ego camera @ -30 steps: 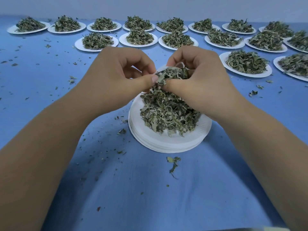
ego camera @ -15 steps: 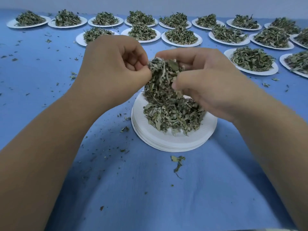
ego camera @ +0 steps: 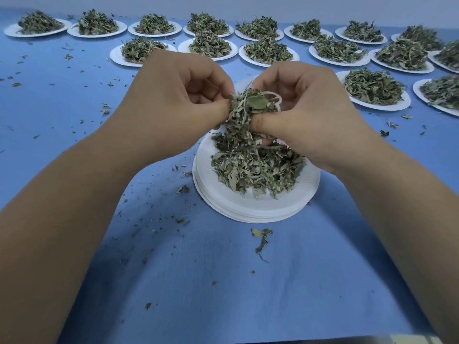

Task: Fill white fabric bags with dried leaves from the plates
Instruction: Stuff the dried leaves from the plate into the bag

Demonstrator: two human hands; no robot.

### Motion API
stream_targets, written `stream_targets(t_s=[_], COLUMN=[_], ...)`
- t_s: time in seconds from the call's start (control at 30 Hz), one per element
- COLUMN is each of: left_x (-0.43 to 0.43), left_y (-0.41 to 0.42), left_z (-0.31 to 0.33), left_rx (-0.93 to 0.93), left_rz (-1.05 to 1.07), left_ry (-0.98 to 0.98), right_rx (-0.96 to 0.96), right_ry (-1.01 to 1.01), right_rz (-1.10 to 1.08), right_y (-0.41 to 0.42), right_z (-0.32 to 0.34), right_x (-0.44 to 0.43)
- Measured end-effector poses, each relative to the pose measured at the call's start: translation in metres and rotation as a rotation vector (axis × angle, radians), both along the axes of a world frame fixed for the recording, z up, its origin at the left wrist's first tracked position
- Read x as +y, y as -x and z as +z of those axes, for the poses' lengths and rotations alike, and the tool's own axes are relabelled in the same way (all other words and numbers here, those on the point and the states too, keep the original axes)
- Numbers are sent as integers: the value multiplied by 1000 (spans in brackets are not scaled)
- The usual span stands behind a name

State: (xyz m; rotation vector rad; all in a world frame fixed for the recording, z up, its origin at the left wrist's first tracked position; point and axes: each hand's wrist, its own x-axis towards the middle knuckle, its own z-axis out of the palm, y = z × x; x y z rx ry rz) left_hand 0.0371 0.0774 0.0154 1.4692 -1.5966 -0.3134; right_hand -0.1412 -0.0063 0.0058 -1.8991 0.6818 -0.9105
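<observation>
Both our left hand [ego camera: 173,103] and right hand [ego camera: 306,112] pinch leaves [ego camera: 248,112] at the bag [ego camera: 277,101], mostly hidden, above the plate's [ego camera: 248,211] twelve o'clock edge. We judge stuffing underway; next we push leaves deeper.

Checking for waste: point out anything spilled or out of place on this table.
Loose leaf crumbs are scattered over the blue cloth, mostly left of the stacked plates; a larger leaf sprig lies in front of them.
</observation>
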Motion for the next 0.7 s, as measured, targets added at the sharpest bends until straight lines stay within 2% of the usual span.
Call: stream_targets(t_s=[0.17, 0.4, 0.57, 0.7], left_x=[3, 6, 0, -4], left_y=[-3, 4, 5, 11], left_z=[1, 4, -2, -7], left_rx=[-5, 32, 3, -56], left_rz=[-9, -71, 23, 134], left_ry=[11, -25, -6, 80], right_rx=[53, 183, 203, 161], right_ry=[112, 264, 242, 133], right_rz=[-17, -256, -294, -210], right_y=[0, -5, -6, -5], right_z=[0, -6, -6, -2], right_x=[-1, -6, -2, -1])
